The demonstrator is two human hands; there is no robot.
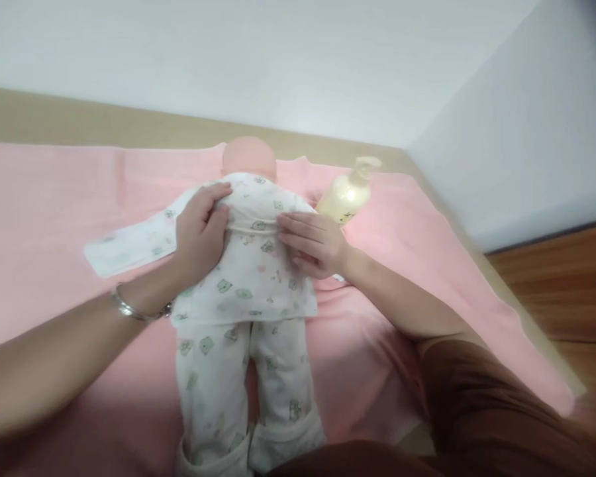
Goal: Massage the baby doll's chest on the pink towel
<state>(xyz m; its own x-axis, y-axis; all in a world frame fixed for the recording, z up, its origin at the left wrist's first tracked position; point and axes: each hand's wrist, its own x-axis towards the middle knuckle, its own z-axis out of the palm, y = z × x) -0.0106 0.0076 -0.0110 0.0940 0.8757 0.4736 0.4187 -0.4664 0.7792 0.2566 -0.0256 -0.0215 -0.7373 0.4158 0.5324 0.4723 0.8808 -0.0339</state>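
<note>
A baby doll (248, 159) lies stretched out in a white top (255, 278) and matching trousers (211, 371) with small green animal prints. Its smooth head points away from me, and no facial features show. My left hand (201, 228) rests on the left side of the doll's upper body, thumb apart from the fingers. My right hand (315, 242) lies on the opposite side with its fingers stretched out over the top. A crease runs across the fabric between both hands. One long sleeve (132, 245) extends to the left; the other is mostly hidden by my right hand.
A pale yellow pump bottle (345, 195) lies tilted just beyond my right hand. Under everything spreads a pink cloth (40, 232) on a beige surface (79, 119). White walls (228, 59) stand behind and at the right, with brown wood (566, 285) low on the right.
</note>
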